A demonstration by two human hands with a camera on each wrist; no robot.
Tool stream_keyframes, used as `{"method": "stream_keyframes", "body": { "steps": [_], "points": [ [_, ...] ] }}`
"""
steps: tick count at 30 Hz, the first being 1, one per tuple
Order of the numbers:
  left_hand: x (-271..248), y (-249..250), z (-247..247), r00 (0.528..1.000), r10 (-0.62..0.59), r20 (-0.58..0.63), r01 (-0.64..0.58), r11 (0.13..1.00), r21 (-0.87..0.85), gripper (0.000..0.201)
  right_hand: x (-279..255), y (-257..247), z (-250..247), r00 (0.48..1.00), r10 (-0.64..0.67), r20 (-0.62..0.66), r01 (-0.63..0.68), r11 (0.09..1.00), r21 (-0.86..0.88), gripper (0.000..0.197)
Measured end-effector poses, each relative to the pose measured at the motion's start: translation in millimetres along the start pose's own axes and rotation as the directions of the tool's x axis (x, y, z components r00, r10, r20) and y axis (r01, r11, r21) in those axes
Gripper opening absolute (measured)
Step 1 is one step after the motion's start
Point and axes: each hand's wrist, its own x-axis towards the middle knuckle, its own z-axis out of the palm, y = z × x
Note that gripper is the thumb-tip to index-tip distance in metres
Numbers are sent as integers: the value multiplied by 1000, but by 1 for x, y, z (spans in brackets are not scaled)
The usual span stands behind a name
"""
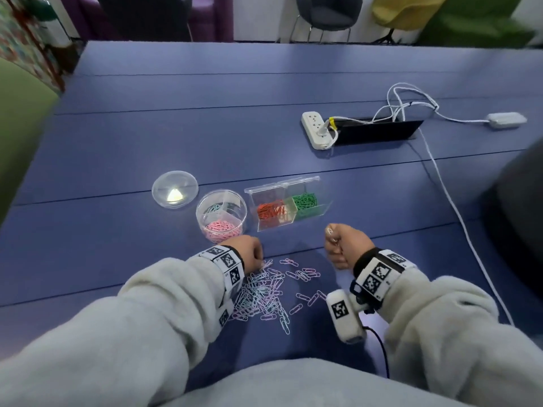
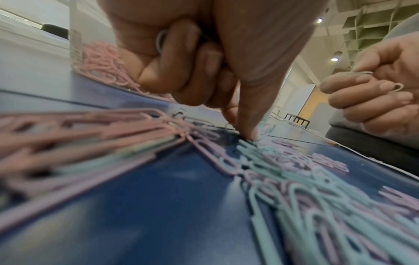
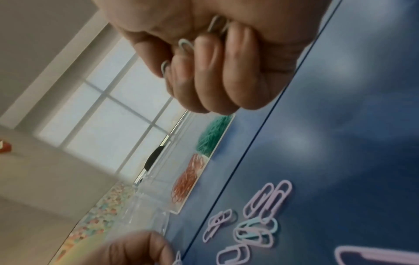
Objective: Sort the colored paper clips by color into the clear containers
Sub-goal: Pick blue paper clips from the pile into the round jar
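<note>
a: which step is it now?

b: it looks like the picking step, in the middle of the sort. the left hand (image 1: pixel 252 254) is low at the far left edge of the pile (image 1: pixel 266 292). one finger (image 2: pixel 248 125) is stretched down and its tip touches the clips on the table (image 1: pixel 147 127). the other fingers are curled, and one pale clip shows between them.

a: and the pile itself?

b: loose clips, lilac and pale blue mixed, lie near the person, between the two wrists. a few lilac ones lie apart on the right side.

a: the right hand?

b: the right hand (image 1: pixel 345 245) is up off the table, right of the pile and near the box (image 1: pixel 316 211). it is closed as a fist around several pale blue clips (image 3: pixel 187 45); their ends stick out between the fingers.

a: what must come next?

b: i think the blue handful goes into the jar (image 1: pixel 202 221), far left of that hand, in the section behind the pink one, where pale blue clips already lie. the box already has orange and green. the hand should open only over the correct section, because the dividers are low and clips can slide.
</note>
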Motion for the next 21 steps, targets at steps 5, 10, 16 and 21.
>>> {"method": "stream_keyframes", "body": {
  "steps": [5,10,16,21],
  "points": [
    [-2,-1,2,1000,15,11,-15,999,34,15,-12,17,-12,997,-73,17,69,985,158,41],
    [-8,-3,0,994,-84,-76,69,982,-175,13,-18,30,-12,993,-112,-26,115,973,200,46],
    [-17,-22,-9,968,-233,-89,118,741,-661,30,-20,34,-15,988,-157,4,156,981,115,28],
    [-31,-43,-18,949,-297,-106,95,589,-802,31,-17,30,-17,991,-132,31,134,989,-62,28]
  ]
}}
